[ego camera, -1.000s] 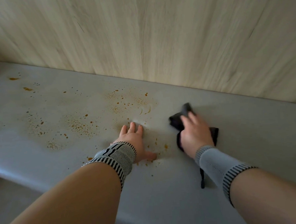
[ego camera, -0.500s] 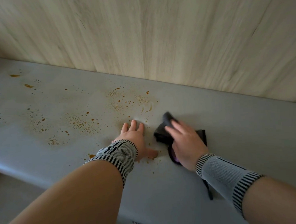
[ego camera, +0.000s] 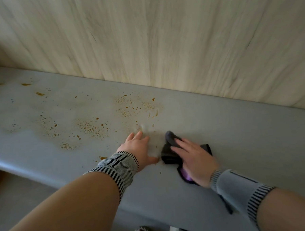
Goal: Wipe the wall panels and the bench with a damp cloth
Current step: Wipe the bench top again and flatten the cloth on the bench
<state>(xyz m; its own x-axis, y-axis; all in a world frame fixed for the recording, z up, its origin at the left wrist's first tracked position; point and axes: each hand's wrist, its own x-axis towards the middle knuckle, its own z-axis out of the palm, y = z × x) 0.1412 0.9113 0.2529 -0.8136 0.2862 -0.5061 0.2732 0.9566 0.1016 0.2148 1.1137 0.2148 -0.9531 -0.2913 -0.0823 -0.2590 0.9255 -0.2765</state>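
The right hand [ego camera: 195,163] presses the dark cloth [ego camera: 169,154] flat under straight fingers on the desk [ego camera: 237,139], just beside the left hand [ego camera: 138,148], itself flat with relaxed fingers. To wipe well, sweep firmly toward the orange spots [ego camera: 90,126] beyond the left hand, overlapping passes.

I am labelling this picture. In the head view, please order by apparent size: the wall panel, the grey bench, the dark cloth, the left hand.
1. wall panel
2. bench
3. and 4. dark cloth and left hand: similar, and the right hand covers part of the cloth, so unranked.
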